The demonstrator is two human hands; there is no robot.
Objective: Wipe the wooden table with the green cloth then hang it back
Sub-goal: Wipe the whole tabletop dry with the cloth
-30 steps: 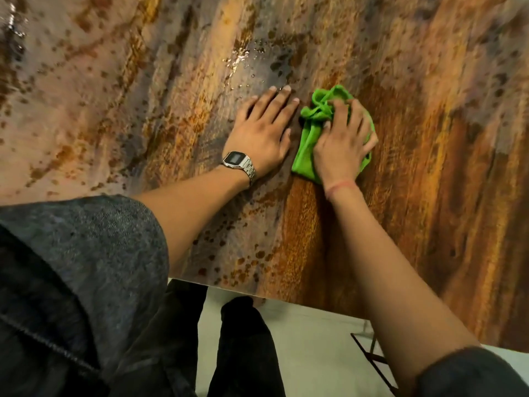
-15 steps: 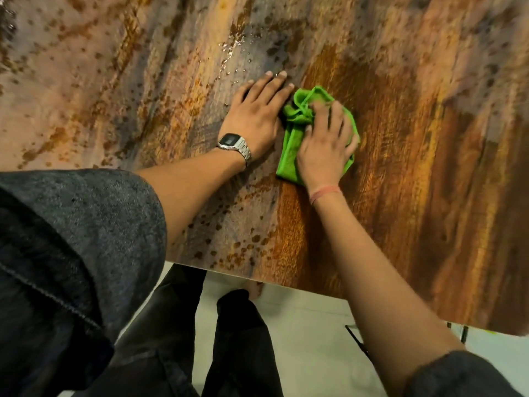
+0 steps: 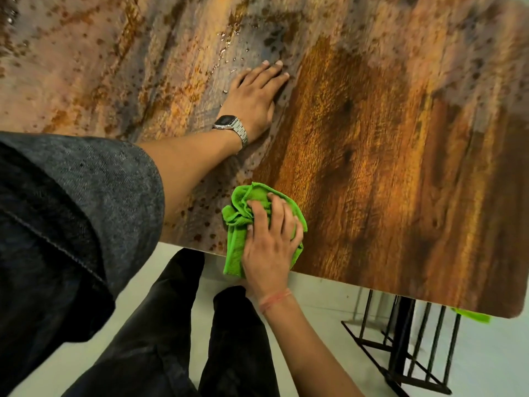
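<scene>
The green cloth lies bunched at the near edge of the wooden table, partly hanging over it. My right hand presses down on the cloth with fingers spread and slightly curled into its folds. My left hand, with a metal watch on the wrist, rests flat on the tabletop farther in, fingers straight. A band of darker, wiped wood runs from beside my left hand down to the cloth. Water droplets glisten on the dusty, spotted surface beyond my left hand.
The table's near edge runs just under my right hand, with pale floor and my dark trousers below. A black metal frame stands under the table at the right. A scrap of green shows beneath the right corner.
My right hand has dragged the cloth toward me, from beside my left hand to the near table edge. My left hand stays flat in place.
</scene>
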